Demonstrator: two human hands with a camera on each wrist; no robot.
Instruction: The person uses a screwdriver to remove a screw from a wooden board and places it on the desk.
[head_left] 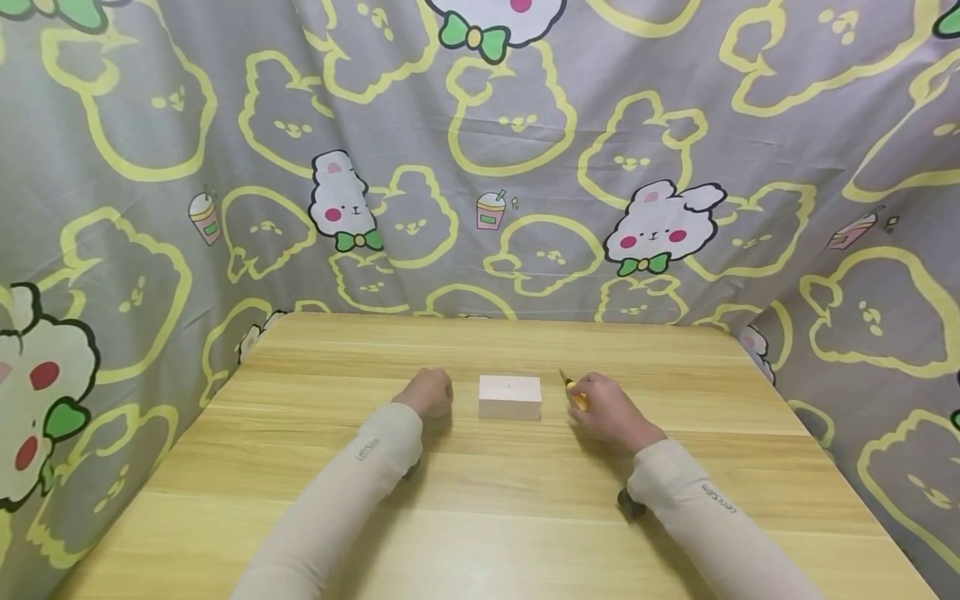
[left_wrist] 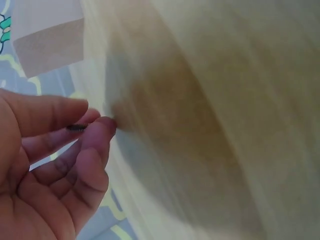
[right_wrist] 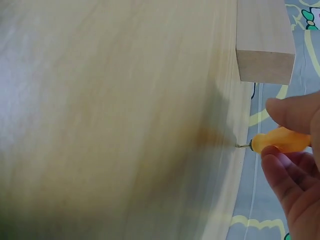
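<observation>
A pale wooden block [head_left: 510,407] lies on the table between both hands, a small dark spot on its top face. Left of it, my left hand [head_left: 429,393] pinches a small dark screw [left_wrist: 76,128] between thumb and fingers; threads show in the left wrist view, while the head view hides it. On the block's other side, my right hand [head_left: 611,412] grips a small screwdriver [right_wrist: 280,140] by its yellow-orange handle. The screwdriver's thin metal shaft points away from the hand. Neither hand touches the block.
The wood-grain table [head_left: 480,500] spreads out under the arms. A grey curtain [head_left: 420,125] with cartoon bears and rabbits hangs behind the table and at both sides. Dark wrist devices [head_left: 632,503] show below the sleeves.
</observation>
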